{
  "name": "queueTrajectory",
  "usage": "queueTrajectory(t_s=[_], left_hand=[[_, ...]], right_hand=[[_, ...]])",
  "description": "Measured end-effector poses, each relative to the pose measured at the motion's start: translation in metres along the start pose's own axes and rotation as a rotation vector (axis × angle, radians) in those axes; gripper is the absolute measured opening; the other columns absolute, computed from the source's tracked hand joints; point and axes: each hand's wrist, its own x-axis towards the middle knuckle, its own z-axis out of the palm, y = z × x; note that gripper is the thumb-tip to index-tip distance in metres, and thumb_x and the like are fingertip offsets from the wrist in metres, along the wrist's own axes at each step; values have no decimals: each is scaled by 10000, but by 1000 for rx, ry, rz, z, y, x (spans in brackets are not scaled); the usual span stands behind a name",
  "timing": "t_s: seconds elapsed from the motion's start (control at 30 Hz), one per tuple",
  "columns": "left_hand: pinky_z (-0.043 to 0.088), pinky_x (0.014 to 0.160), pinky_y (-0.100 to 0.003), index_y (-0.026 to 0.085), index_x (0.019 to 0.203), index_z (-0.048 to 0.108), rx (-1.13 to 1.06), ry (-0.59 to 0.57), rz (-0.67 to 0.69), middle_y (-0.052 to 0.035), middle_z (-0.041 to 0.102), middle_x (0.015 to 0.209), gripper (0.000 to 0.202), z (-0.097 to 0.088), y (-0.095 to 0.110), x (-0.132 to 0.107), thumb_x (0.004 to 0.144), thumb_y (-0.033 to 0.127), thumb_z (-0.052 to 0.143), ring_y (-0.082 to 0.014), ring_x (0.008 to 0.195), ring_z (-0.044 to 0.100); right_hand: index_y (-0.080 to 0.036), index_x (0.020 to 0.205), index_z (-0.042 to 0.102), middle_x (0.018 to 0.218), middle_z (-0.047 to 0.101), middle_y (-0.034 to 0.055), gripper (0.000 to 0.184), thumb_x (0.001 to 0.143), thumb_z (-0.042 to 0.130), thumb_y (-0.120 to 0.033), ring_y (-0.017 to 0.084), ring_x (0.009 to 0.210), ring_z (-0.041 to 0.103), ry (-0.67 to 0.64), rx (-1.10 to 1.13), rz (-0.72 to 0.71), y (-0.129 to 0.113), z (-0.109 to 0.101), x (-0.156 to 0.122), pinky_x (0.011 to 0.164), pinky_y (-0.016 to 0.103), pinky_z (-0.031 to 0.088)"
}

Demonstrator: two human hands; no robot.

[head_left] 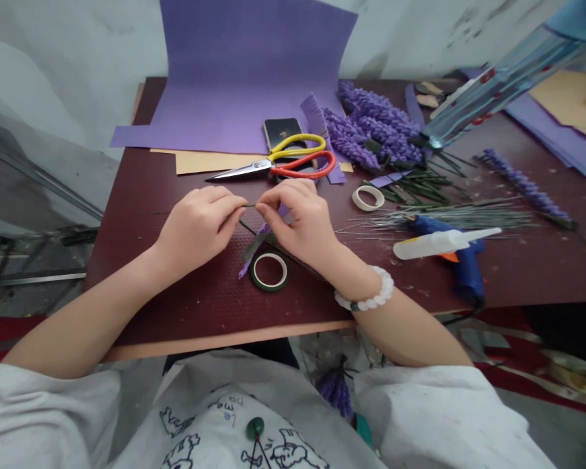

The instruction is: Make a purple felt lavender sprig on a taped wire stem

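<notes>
Over the front part of the table, my left hand (198, 223) and my right hand (297, 220) face each other, each with thumb and fingers pinched. A thin dark green stem (251, 206) spans the small gap between their fingertips. Its ends run out of sight inside the hands. Under my right hand lie a narrow purple paper strip (245, 268) and some dark green pieces, partly covered by the fingers. Just below it, a roll of dark green floral tape (255, 279) lies flat. Beyond the hands rest scissors (262, 165) with one yellow and one red handle.
Purple paper (244, 85) leans against the wall, near a phone (276, 130). To the right are purple paper flowers (371, 124), green stems (415, 189), a white tape roll (356, 198), bare wires (488, 215), a glue bottle (424, 246), a blue glue gun (469, 273) and a clear bottle (502, 81).
</notes>
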Motion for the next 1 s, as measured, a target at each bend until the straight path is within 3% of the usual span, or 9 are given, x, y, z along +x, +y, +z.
queueTrajectory(t_s=[0.27, 0.5, 0.7, 0.77, 0.93, 1.0], left_hand=[[457, 709, -313, 183, 831, 701, 9, 50, -4, -27, 728, 812, 229, 1, -3, 1, 906, 223, 488, -158, 771, 634], [394, 743, -371, 189, 774, 682, 58, 96, 27, -11, 735, 779, 189, 0, 0, 0, 889, 208, 533, -166, 753, 621], [374, 838, -420, 209, 762, 660, 101, 71, 41, 2, 721, 751, 207, 3, 0, -2, 898, 197, 504, -174, 782, 604], [359, 898, -436, 219, 786, 646, 115, 97, 73, 17, 722, 788, 193, 5, 0, -3, 900, 186, 494, -169, 810, 609], [349, 961, -457, 242, 1023, 616, 124, 147, 49, -52, 652, 1173, 174, -4, 10, -1, 864, 264, 549, -240, 1079, 571], [408, 899, -400, 220, 981, 616, 45, 141, 56, -62, 661, 1091, 155, -16, 15, 1, 859, 286, 545, -222, 1012, 587]], right_hand=[[-230, 731, 589, 706, 645, -3, 128, 857, 572, -239, 176, 722, 577, -90, 11, 35, 3, 2, -1, 806, 368, 377], [-222, 714, 639, 709, 674, -16, 111, 820, 622, -249, 158, 694, 581, -129, 51, 196, -1, 5, -4, 822, 392, 316], [-206, 673, 643, 682, 663, -3, 94, 765, 635, -228, 162, 681, 561, -188, 198, 344, -2, 4, -2, 747, 364, 372], [-198, 675, 639, 676, 651, -3, 91, 756, 636, -241, 154, 667, 549, -208, 267, 388, -2, 2, -1, 711, 342, 384], [-186, 685, 595, 668, 615, -7, 131, 765, 618, -288, 136, 665, 524, -137, 363, 412, 0, -2, 2, 681, 308, 398], [-189, 683, 571, 660, 588, -15, 141, 765, 613, -296, 125, 658, 511, -90, 395, 431, 2, -4, 4, 671, 295, 401]])
